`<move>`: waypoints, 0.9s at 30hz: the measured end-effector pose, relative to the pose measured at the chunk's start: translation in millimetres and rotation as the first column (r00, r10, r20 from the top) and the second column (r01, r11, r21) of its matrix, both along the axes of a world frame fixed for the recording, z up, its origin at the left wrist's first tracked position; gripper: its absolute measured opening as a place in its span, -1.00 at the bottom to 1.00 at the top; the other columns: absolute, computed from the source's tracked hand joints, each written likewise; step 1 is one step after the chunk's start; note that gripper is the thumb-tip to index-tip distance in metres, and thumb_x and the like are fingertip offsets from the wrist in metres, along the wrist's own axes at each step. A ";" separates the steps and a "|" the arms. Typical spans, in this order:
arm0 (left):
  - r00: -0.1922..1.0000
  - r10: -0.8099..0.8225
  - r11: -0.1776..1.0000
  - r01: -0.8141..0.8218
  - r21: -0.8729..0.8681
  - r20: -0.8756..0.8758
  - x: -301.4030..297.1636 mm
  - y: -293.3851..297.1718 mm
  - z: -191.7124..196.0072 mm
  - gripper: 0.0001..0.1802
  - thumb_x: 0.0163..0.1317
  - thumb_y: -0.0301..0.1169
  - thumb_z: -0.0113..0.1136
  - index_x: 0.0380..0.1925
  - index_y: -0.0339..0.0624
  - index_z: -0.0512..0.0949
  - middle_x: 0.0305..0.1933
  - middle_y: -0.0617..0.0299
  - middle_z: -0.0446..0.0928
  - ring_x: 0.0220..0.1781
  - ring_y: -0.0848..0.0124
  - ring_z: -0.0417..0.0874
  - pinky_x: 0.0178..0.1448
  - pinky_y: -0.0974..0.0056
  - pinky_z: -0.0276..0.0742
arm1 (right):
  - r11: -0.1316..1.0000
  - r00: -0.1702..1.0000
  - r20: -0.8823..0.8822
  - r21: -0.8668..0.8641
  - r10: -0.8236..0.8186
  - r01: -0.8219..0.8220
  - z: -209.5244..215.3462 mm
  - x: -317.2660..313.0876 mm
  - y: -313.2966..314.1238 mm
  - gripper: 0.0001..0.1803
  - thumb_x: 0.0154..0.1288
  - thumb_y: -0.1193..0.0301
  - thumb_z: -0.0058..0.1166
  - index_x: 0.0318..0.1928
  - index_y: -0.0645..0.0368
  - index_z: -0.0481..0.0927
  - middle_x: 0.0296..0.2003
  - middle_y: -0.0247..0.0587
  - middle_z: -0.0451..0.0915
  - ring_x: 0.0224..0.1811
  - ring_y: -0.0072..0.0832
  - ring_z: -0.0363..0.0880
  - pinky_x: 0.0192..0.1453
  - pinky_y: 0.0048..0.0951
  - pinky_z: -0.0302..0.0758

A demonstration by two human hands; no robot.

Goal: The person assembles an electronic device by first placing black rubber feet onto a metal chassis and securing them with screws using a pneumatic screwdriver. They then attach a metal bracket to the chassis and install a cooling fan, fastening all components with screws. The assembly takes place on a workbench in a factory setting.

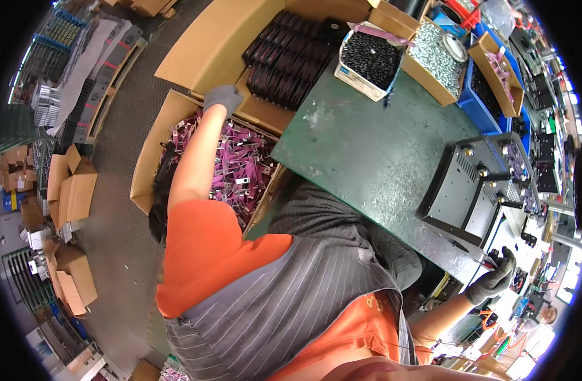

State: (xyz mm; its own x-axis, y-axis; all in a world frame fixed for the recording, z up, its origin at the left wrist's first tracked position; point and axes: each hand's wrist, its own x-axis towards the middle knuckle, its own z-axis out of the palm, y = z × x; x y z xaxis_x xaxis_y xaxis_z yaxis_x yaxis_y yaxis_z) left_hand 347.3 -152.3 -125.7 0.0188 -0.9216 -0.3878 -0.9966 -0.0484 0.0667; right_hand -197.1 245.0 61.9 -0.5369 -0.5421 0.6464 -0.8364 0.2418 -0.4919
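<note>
My left hand (223, 99), in a grey glove, is at the far rim of a cardboard box (152, 149) of small metal parts with purple pieces (243, 162). Its fingers look curled; whatever is in them is hidden. Just beyond it, another carton (199, 47) contains rows of black parts (287, 60). My right hand (494, 279), also gloved, is at the right end of the green table (367, 143). Its fingers are bent around something small, dark and reddish that I cannot make out. Close to it stands a black metal housing (459, 190) with slots and holes.
On the table's far side stand a white box of black screws (370, 60), a carton of silver fasteners (437, 57) and blue bins (484, 105). Open cartons (75, 190) and a loaded pallet (116, 92) line the floor at left. Another person (545, 314) is at far right.
</note>
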 end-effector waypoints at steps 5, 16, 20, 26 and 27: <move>0.977 0.169 0.981 -0.180 -0.074 -0.132 -2.2 -51.3 -59.1 -0.57 0.06 -0.20 0.06 -0.07 -0.11 0.58 0.10 -0.03 0.50 0.14 0.04 0.51 0.20 0.10 0.43 | 0.993 0.997 -0.001 -0.093 -0.077 0.076 -11.8 -4.2 -3.6 -0.50 0.42 0.27 -0.37 -0.42 0.42 0.54 -0.36 -0.05 0.59 -0.29 -0.26 0.55 -0.12 -0.29 0.44; 0.928 0.282 0.958 -0.287 0.015 -0.244 -17.0 -105.7 -125.8 -0.50 0.05 -0.20 0.10 0.00 -0.17 0.56 0.18 -0.06 0.44 0.21 0.02 0.47 0.22 0.08 0.43 | 0.998 0.978 -0.197 0.002 -0.061 0.063 -10.1 -4.6 -7.3 -0.51 0.46 0.23 -0.45 -0.33 0.32 0.50 -0.29 -0.03 0.58 -0.25 -0.23 0.57 -0.09 -0.27 0.48; 0.945 0.278 0.961 -0.272 0.056 -0.172 -31.7 -93.0 -100.4 -0.49 -0.03 -0.14 0.18 -0.08 -0.17 0.60 0.12 -0.05 0.50 0.17 0.03 0.51 0.20 0.11 0.46 | 0.994 0.990 -0.121 -0.092 -0.070 0.059 -7.0 15.7 -21.8 -0.50 0.42 0.23 -0.40 -0.48 0.29 0.50 -0.30 0.01 0.60 -0.18 -0.16 0.56 0.06 -0.08 0.48; 0.903 0.378 0.925 -0.363 0.108 -0.205 -10.9 -79.6 -54.1 -0.42 -0.19 -0.06 0.25 -0.14 -0.16 0.64 -0.04 0.00 0.60 0.02 0.13 0.62 0.10 0.16 0.51 | 1.000 0.889 -0.459 -0.013 -0.011 0.006 -7.6 15.0 -30.0 -0.66 0.40 0.25 -0.25 -0.26 0.31 0.44 -0.30 -0.02 0.57 -0.22 -0.20 0.57 -0.06 -0.17 0.48; 0.850 0.403 0.915 -0.371 0.157 -0.340 20.4 -86.6 -73.1 -0.39 -0.22 -0.01 0.29 -0.19 -0.20 0.65 -0.20 -0.01 0.64 -0.15 0.18 0.68 -0.05 0.19 0.56 | 0.997 0.800 -0.596 0.073 0.064 -0.026 -1.4 12.2 -31.9 -0.78 0.38 0.33 -0.12 -0.14 0.24 0.33 -0.30 -0.08 0.55 -0.28 -0.24 0.59 -0.19 -0.26 0.52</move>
